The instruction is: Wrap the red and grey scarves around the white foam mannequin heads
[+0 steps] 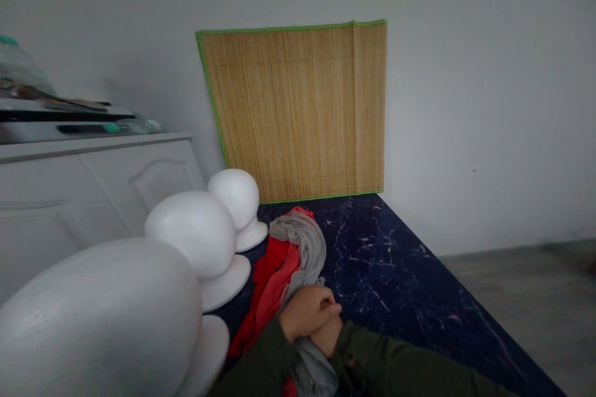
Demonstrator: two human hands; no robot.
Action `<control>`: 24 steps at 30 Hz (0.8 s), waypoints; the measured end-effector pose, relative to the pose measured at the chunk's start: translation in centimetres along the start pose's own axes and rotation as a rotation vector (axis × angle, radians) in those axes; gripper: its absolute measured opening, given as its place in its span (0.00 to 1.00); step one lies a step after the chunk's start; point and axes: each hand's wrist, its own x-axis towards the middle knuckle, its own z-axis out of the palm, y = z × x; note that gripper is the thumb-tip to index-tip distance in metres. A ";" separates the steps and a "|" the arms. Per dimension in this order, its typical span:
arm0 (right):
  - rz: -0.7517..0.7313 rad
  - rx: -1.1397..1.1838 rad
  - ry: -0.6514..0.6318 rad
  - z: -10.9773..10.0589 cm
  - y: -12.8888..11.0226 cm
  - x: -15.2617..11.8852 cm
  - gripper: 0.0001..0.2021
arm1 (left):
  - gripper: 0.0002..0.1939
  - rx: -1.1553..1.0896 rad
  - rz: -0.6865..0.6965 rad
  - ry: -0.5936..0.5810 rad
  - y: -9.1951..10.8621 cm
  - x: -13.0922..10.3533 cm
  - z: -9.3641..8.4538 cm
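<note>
My left hand (306, 311) lies across my right hand (328, 334), with its fingers curled in and nothing visible in them. The fingers of my right hand are hidden beneath it. Both hands rest on a bunched grey cloth (308, 242), which stretches away from me and also shows below my wrists. Beside it on the left lies a red cloth (274, 270) with lighter and darker red folds. Left of the cloths stand three white foam heads: a near one (107, 316), a middle one (198, 232) and a far one (236, 195), each on a round base.
The dark blue marbled table (395, 273) has its right edge running diagonally down to the floor side. A bamboo mat (298, 111) with green edging is upright against the wall. At left are white cabinets (153, 180) with a plastic bottle (21, 68) and flat items on top.
</note>
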 end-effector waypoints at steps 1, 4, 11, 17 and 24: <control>0.005 -0.007 -0.021 -0.6 0.4 -0.4 0.18 | 0.14 -0.021 -0.002 0.004 -0.6 0.1 -0.2; 0.034 -0.023 -0.062 -1.7 0.9 -1.2 0.21 | 0.13 -0.059 0.003 0.017 -1.6 0.3 -0.3; 0.054 -0.008 -0.071 -1.9 0.3 -1.2 0.22 | 0.13 -0.099 0.006 0.026 -1.4 0.1 0.2; 0.046 -0.025 -0.089 -2.2 0.1 -1.4 0.24 | 0.13 -0.090 0.001 0.030 -1.5 0.1 0.1; 0.077 -0.030 -0.078 -1.6 1.1 -1.5 0.25 | 0.14 -0.073 0.015 0.027 -1.5 0.1 0.1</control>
